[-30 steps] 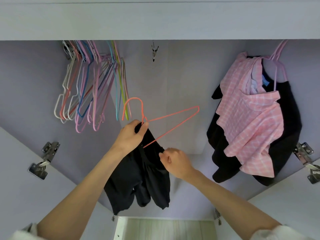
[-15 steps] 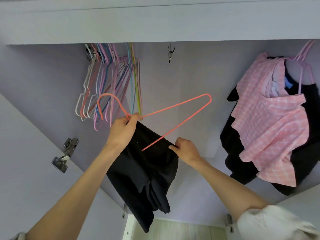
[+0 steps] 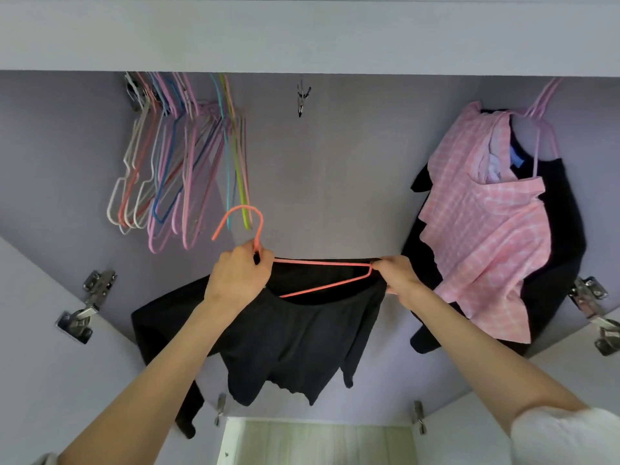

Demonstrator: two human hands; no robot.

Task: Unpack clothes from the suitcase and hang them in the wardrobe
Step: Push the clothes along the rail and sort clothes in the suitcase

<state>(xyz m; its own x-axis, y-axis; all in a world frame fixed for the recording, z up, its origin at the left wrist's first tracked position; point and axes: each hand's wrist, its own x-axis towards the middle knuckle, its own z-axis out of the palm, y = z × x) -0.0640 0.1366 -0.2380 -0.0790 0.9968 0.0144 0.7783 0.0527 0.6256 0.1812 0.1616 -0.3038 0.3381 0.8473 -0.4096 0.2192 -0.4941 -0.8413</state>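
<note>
While two hands, left hand (image 3: 240, 280), right hand (image 3: 396, 275), hold one coral hanger (image 3: 322, 263), one black garment (image 3: 295, 337)

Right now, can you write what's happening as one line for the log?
step: fitting black garment onto orange hanger | left hand: grips hanger neck | right hand: pinches hanger end and cloth | hung: not yet

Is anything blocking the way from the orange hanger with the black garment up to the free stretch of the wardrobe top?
Nothing visible does. The orange hanger, gripped by the left hand and right hand, sits below the bare stretch between the empty hangers and the pink checked shirt; only a small clip hangs there.
</note>
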